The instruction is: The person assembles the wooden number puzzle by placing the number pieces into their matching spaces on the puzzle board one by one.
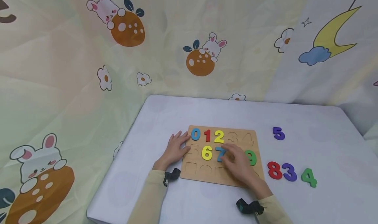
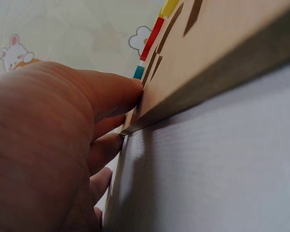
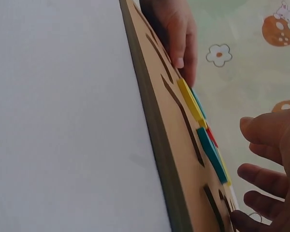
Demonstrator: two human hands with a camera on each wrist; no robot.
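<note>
A wooden number board (image 1: 189, 174) lies on the table with blue 0 (image 1: 192, 134), red 1 (image 1: 208, 136), yellow 2 (image 1: 219, 137), yellow 6 (image 1: 206, 153), blue 7 (image 1: 220, 155) and green 9 (image 1: 253, 158) on it. My left hand (image 1: 174, 149) touches the board's left edge, thumb and fingers extended and spread. Over the board's middle is my right hand (image 1: 238, 163), its fingertips at the 7 in the head view. In the right wrist view, nothing sits between its spread fingers (image 3: 263, 180). The hand hides the board beneath it.
Right of the board lie loose numbers: purple 5 (image 1: 278, 134), red 8 (image 1: 275, 170), purple 3 (image 1: 290, 172) and green 4 (image 1: 308, 177). Bare recesses show in the board's top right and along its bottom row. A printed cloth (image 1: 165, 53) hangs behind the white table (image 1: 133, 197).
</note>
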